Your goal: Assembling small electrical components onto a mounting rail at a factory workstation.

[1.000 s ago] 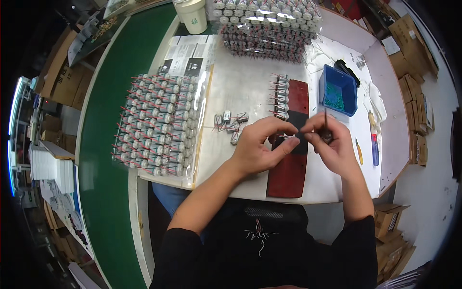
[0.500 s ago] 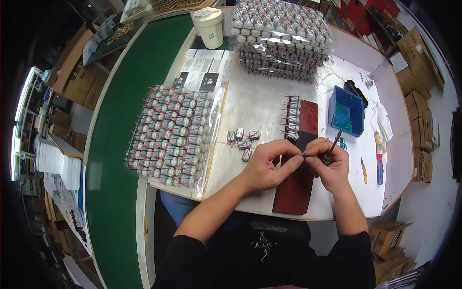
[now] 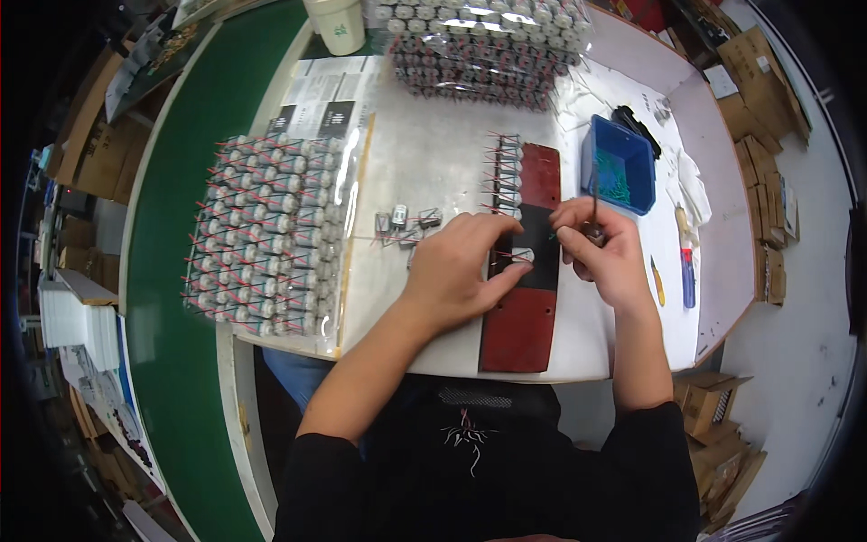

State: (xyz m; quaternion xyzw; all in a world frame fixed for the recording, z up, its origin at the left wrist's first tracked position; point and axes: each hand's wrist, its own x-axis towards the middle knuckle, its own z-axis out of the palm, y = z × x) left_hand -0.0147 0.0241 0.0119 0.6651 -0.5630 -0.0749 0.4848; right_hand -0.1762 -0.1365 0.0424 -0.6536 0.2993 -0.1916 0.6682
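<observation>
My left hand [image 3: 456, 266] curves around a small silvery motor-like part [image 3: 518, 256] with thin red wires, its thumb against the part's near side. The part sits over the black middle of a dark red board [image 3: 517, 330]. My right hand [image 3: 607, 246] is just to the right, closed, with a thin dark rod-shaped tool [image 3: 595, 191] standing up out of its fingers. A tiny green piece [image 3: 554, 237] shows at its fingertips. Beyond my left hand, a row of similar parts [image 3: 508, 176] with red wires lines the board's left edge. Several loose parts [image 3: 399, 217] lie left of it.
A plastic tray [image 3: 262, 235] of wired parts lies on the left, stacked trays [image 3: 479, 54] at the back. On the right are a blue bin [image 3: 619, 163] holding small green pieces, a yellow knife-like tool [image 3: 657, 282] and a blue-handled screwdriver [image 3: 688, 278]. A lidded cup [image 3: 338, 25] stands far left.
The whole view has shifted, with the table's things now farther up and left. My hands have parted: the left is at the small part, the right a little away with the tool.
</observation>
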